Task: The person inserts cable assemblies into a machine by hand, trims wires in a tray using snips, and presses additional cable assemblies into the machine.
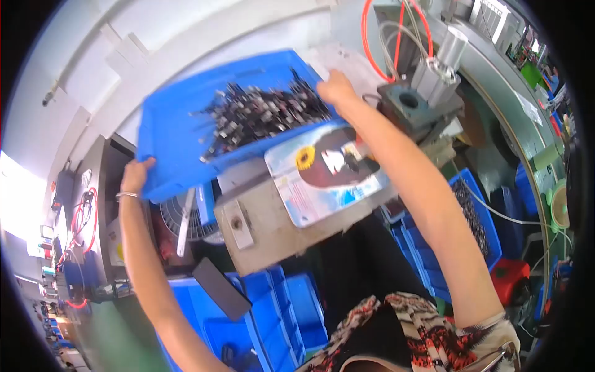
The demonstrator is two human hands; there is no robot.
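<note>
A large blue tray is held up over the far side of the workbench, tilted, with a pile of small dark metallic parts in its middle and right. My left hand grips its lower left corner, and a bracelet circles that wrist. At the tray's right end, my right hand is closed on the rim. Just below the tray, a printed mat with a yellow flower lies on the bench. The fingertips under the tray's rim are partly hidden.
A metal press with red hoses stands at the right. Blue bins are below the bench at the left; another bin with dark parts is at the right. A fan and a dark stool-like pad are at the left.
</note>
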